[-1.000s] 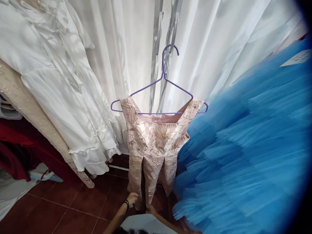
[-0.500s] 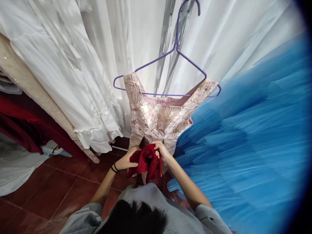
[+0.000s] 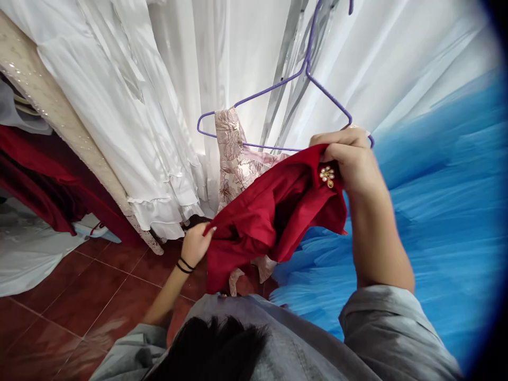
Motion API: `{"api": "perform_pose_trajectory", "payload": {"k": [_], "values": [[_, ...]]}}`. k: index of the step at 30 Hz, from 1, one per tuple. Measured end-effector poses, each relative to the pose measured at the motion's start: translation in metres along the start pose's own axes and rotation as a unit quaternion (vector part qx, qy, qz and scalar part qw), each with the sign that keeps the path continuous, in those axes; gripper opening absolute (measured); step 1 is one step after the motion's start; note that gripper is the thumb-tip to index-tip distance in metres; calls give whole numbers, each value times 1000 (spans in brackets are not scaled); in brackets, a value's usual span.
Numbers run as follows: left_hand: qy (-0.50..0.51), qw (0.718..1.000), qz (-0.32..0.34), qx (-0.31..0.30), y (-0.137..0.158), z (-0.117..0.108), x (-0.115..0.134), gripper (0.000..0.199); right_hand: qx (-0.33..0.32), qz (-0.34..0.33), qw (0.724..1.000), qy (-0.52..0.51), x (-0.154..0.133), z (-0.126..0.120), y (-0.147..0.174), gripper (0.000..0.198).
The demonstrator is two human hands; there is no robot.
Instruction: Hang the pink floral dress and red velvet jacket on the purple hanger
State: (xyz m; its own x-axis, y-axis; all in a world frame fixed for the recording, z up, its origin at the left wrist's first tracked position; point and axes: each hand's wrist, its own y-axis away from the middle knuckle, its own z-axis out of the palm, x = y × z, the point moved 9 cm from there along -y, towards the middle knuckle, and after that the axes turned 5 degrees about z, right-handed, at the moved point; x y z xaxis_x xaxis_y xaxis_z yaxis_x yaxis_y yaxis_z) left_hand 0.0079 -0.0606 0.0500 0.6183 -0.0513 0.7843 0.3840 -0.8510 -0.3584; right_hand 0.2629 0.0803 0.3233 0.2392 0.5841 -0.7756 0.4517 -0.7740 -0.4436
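A red cloth garment [image 3: 254, 217] stretches at a slant between my two hands, its exact kind unclear. A gold and pearl ornament [image 3: 327, 177] sits on its upper right part. My left hand [image 3: 197, 243], with dark bands at the wrist, pinches the lower left edge. My right hand [image 3: 349, 159] grips the upper right corner, close to the hanger's right end. Behind the cloth hangs a pink and gold floral dress [image 3: 230, 153] on a purple hanger [image 3: 273, 87]. The red cloth covers much of that dress, and my right hand hides its right strap.
White garments [image 3: 107, 106] and a beige sequined one [image 3: 59, 111] hang at the left, with dark red fabric [image 3: 35, 185] beside them. A blue tulle dress [image 3: 432, 227] fills the right side. White curtains [image 3: 246, 47] hang behind. The floor [image 3: 107, 286] is red tile.
My right hand has risen up and to the right, drawing the bunched red cloth out wide across the floral dress. My left hand has shifted slightly left, still holding the cloth.
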Motion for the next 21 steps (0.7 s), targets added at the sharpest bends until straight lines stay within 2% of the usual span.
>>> {"api": "perform_pose_trajectory", "payload": {"k": [3, 5, 6, 8, 10, 12, 15, 18, 19, 21], "values": [[-22, 994, 73, 75, -24, -73, 28, 25, 57, -66, 993, 83, -14, -29, 5, 20], [-35, 988, 113, 104, -35, -121, 55, 22, 83, -43, 995, 46, -4, -38, 6, 22], [-39, 985, 119, 117, -40, -142, 67, 20, 76, -16, 997, 7, 6, -37, 5, 23], [-15, 986, 101, 132, -48, -177, 83, 20, 46, 30, 997, -51, 23, -28, 3, 24], [62, 988, 46, 131, -55, -199, 89, 27, -6, 27, 998, -61, 25, -12, 1, 26], [143, 982, -26, 122, -60, -209, 90, 34, -110, -23, 993, -21, 14, 18, 2, 38], [195, 968, -90, 131, -61, -224, 97, 33, -270, -112, 951, 103, -5, 76, 14, 65], [204, 964, -110, 134, -59, -238, 110, 32, -339, -150, 909, 191, -15, 138, 23, 57], [200, 963, -110, 141, -57, -244, 114, 34, -356, -158, 902, 185, -20, 161, 25, 58], [179, 962, -88, 186, -53, -259, 121, 39, -409, -178, 889, 104, -34, 211, 34, 68]]}}
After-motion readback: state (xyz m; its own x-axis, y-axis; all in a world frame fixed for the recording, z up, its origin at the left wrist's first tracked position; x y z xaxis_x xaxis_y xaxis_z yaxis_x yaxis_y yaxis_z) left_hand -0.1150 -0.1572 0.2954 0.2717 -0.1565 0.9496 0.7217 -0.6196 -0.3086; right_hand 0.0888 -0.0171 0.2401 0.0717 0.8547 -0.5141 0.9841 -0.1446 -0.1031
